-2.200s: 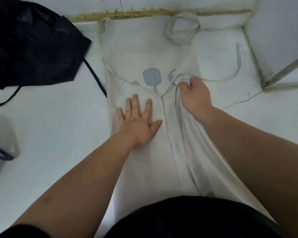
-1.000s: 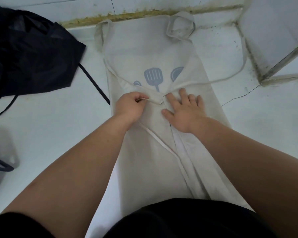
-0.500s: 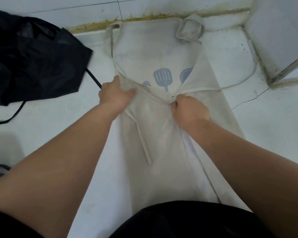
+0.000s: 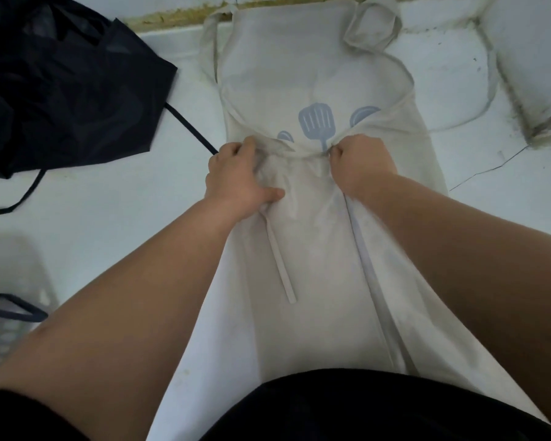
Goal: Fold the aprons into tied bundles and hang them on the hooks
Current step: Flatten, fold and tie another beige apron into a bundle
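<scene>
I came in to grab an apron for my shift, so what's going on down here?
A person is working over a beige apron spread flat on a white surface. The left hand and right hand each grip bunched fabric at its waist, either side of the printed spatula. One tie strap lies loose on the skirt. It is not yet bundled or tied. A black apron lies crumpled to the left, untouched.

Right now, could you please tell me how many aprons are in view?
2. A beige apron lies spread out in the middle; a black apron is heaped at upper left. The blurred basket at lower left may hide more.
</scene>
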